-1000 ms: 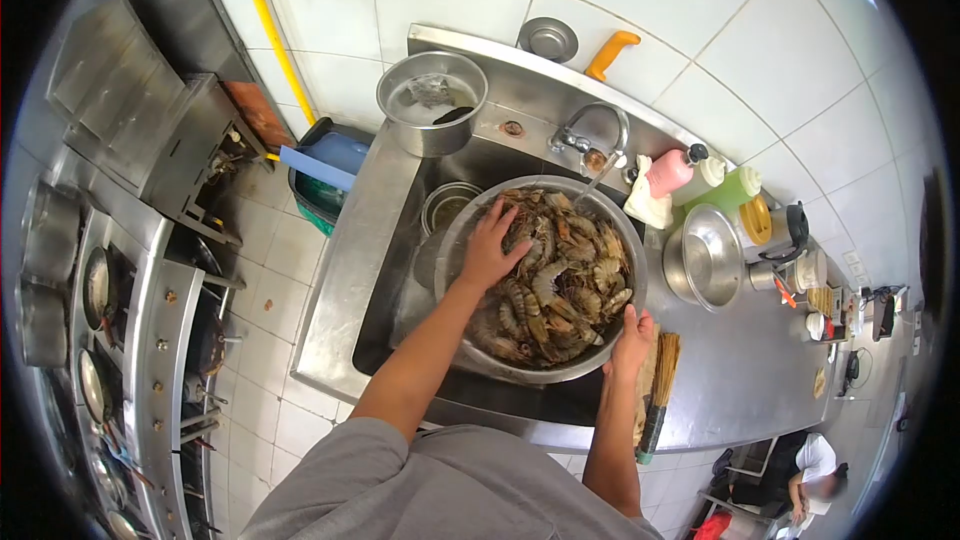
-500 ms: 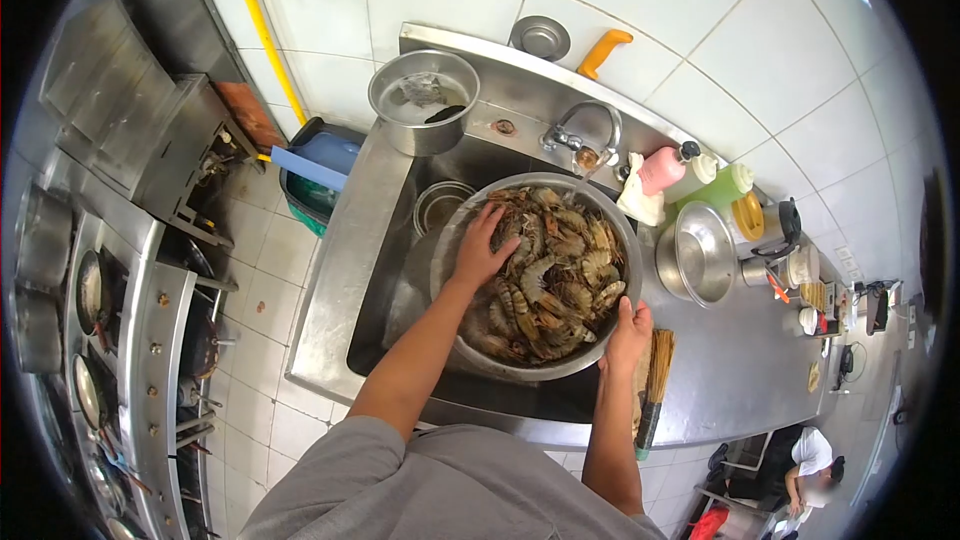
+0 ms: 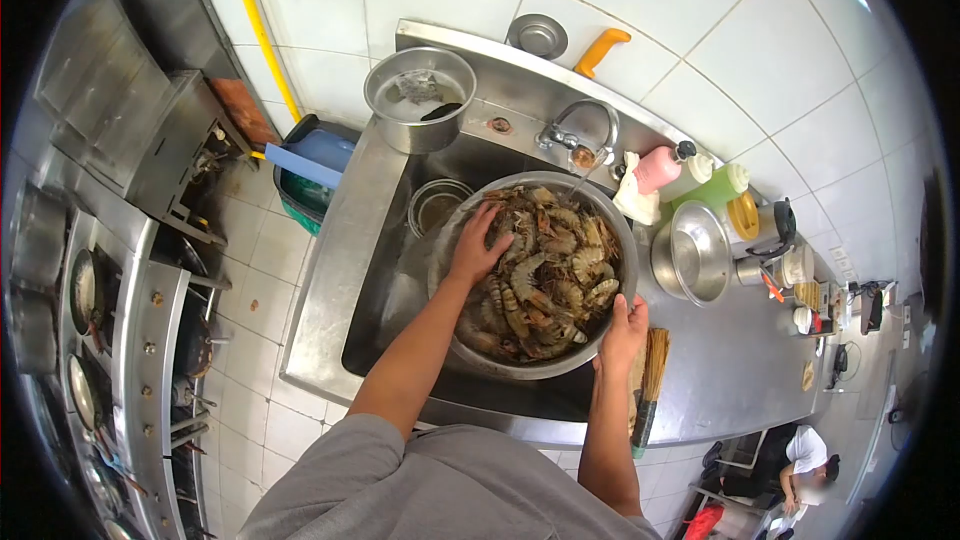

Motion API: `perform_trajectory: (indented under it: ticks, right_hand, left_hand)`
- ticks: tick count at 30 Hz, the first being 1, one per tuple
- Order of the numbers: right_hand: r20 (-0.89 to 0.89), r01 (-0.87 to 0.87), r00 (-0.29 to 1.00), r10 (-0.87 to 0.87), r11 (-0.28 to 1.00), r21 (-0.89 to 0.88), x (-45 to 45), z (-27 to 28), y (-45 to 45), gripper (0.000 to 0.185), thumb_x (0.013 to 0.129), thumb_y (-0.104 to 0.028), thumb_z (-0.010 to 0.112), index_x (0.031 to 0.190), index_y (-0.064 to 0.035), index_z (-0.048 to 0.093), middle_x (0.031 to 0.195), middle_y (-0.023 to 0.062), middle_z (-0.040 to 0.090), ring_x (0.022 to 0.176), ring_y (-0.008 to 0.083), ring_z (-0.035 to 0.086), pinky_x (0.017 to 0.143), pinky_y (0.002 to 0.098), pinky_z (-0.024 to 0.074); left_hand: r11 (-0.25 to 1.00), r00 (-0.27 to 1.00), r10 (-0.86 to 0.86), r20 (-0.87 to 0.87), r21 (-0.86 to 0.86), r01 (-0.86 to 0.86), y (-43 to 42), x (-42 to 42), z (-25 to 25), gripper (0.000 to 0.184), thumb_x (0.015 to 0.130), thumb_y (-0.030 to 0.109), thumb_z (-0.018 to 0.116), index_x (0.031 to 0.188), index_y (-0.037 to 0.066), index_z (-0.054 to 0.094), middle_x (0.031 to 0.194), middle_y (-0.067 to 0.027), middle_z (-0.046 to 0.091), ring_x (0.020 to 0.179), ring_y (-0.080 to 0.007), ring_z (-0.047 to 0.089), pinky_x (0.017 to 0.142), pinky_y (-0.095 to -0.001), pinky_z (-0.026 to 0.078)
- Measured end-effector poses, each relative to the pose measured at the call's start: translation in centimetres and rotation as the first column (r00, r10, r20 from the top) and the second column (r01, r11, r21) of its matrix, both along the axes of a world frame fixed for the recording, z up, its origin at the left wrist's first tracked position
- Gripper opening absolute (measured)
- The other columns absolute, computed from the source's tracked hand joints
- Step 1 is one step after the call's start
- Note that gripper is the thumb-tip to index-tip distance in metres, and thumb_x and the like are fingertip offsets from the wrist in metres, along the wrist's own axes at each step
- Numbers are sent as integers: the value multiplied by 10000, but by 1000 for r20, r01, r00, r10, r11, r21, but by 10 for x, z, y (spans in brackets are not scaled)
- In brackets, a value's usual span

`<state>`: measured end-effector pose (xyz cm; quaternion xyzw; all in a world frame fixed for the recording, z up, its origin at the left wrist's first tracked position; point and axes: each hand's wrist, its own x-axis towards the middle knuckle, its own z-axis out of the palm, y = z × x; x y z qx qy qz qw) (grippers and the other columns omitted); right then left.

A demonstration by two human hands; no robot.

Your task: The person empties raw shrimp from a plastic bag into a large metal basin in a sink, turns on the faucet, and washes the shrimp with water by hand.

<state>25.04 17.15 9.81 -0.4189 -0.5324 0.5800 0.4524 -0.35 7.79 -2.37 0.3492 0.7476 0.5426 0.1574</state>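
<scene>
A large metal bowl [image 3: 445, 335] full of raw shrimp [image 3: 545, 275] sits in the sink [image 3: 370, 325]. My left hand [image 3: 478, 248] lies on the shrimp at the bowl's left side, thumb spread from the fingers; its fingertips are partly lost among them. At the right rim, my right hand [image 3: 622, 335] grips the bowl with the thumb on top and the other fingers mostly hidden below. Behind the bowl curves a faucet [image 3: 590, 115], with a thin stream of water dropping toward the shrimp.
A metal pot [image 3: 420, 130] with liquid stands at the sink's back left corner. To the right are a bamboo brush [image 3: 651, 380], a steel bowl [image 3: 690, 265] and a pink bottle [image 3: 655, 170]. A stove with pans [image 3: 87, 390] is at left. Another person [image 3: 800, 460] sits far right.
The view has shifted slightly. My left hand has moved a little over the shrimp, while my right hand stays on the rim.
</scene>
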Motion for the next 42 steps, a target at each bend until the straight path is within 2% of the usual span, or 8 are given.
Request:
perform_trajectory:
  ticks: [10, 17, 19, 23, 28, 37, 40, 42]
  right_hand:
    - [-4, -34, 999, 34, 999, 8, -3, 4, -3, 129, 1009, -89, 567, 1118, -23, 546, 1022, 84, 653, 904, 147, 615, 829, 290, 498]
    - [-9, -38, 999, 38, 999, 24, -6, 10, -7, 136, 1005, -81, 568, 1125, -23, 544, 1040, 90, 655, 920, 151, 617, 845, 293, 499]
    - [-21, -34, 999, 34, 999, -17, -10, 17, -11, 119, 1002, -36, 552, 1119, -22, 538, 1058, 79, 644, 947, 137, 591, 892, 293, 471]
    - [-25, -60, 998, 59, 998, -10, -12, 23, -11, 129, 1000, -34, 551, 1127, -18, 535, 1057, 79, 639, 950, 136, 583, 891, 289, 463]
    - [59, -61, 996, 60, 998, 13, -10, 25, -11, 148, 994, -25, 554, 1139, -16, 530, 1038, 64, 625, 938, 123, 565, 882, 269, 439]
    - [89, -57, 994, 57, 998, 2, -14, 35, -15, 147, 992, -23, 556, 1138, -24, 534, 1013, 54, 618, 891, 110, 546, 834, 267, 437]
    - [145, -60, 987, 64, 998, -34, -14, 42, -16, 164, 983, -5, 559, 1143, -16, 530, 1033, 65, 627, 917, 116, 562, 855, 270, 442]
    - [113, -68, 991, 70, 997, -20, -15, 39, -15, 179, 976, 10, 559, 1151, -11, 527, 1050, 71, 631, 935, 121, 571, 870, 273, 444]
  left_hand:
    - [996, 1000, 28, 5, 80, -29, 1, 1, -8, 676, 924, 514, 620, 1467, 139, 472, 1570, -161, 350, 1436, -364, 336, 1143, -478, 321]
    - [995, 999, 33, 15, 98, -34, 1, 1, -9, 688, 918, 509, 626, 1465, 123, 468, 1568, -165, 354, 1427, -361, 355, 1143, -476, 322]
    - [994, 999, 21, 28, 110, -24, 2, 1, -11, 682, 922, 506, 623, 1467, 126, 467, 1568, -157, 360, 1425, -357, 363, 1143, -475, 323]
    - [994, 999, 18, 39, 111, -22, 4, 4, -13, 679, 924, 505, 618, 1465, 121, 471, 1572, -147, 360, 1428, -351, 363, 1142, -475, 325]
    - [994, 998, 28, 55, 102, -33, 5, 6, -15, 684, 931, 529, 603, 1462, 116, 478, 1580, -133, 352, 1430, -340, 365, 1138, -476, 332]
    - [996, 997, 10, 70, 93, -17, 6, 5, -19, 683, 930, 543, 602, 1461, 131, 483, 1584, -129, 348, 1440, -329, 354, 1140, -468, 332]
    - [992, 997, -7, 74, 125, -2, 8, 5, -21, 672, 930, 530, 611, 1458, 133, 488, 1582, -132, 351, 1441, -330, 352, 1141, -467, 330]
    - [993, 997, -8, 81, 116, -2, 8, 5, -21, 668, 930, 524, 614, 1457, 132, 489, 1582, -131, 351, 1442, -331, 351, 1142, -467, 329]
